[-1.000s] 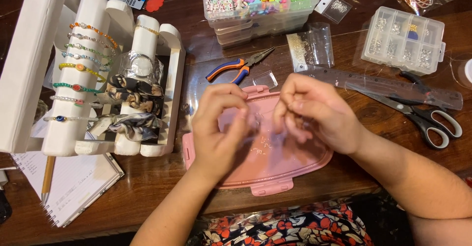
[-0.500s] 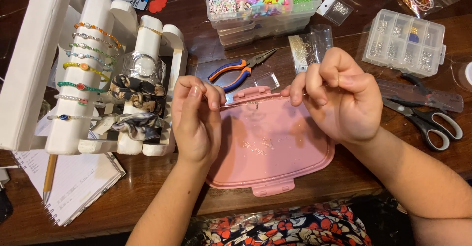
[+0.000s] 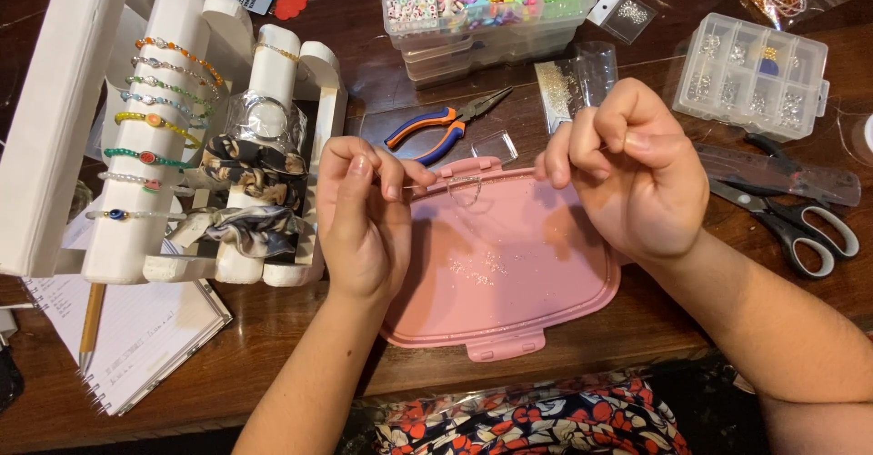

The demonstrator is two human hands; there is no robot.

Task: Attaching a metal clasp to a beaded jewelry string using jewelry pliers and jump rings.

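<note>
My left hand (image 3: 364, 214) and my right hand (image 3: 632, 178) are raised over a pink plastic lid (image 3: 509, 282) on the wooden table. Between their pinched fingertips stretches a thin clear thread (image 3: 473, 180) with a few tiny beads hanging near its middle. Each hand grips one end of the thread. Small clear beads lie scattered on the lid below. Orange-and-blue pliers (image 3: 446, 123) rest just beyond the lid.
A white bracelet stand (image 3: 173, 137) with several beaded bracelets and scrunchies stands at left, above a spiral notebook (image 3: 136, 337) and pencil. Stacked bead boxes (image 3: 486, 10) sit at the back, a clear compartment box (image 3: 755, 73) at right, with scissors (image 3: 800, 223) and a ruler (image 3: 782, 173).
My hands have lifted off the lid and drawn apart to either side, pulling the thread taut between them.
</note>
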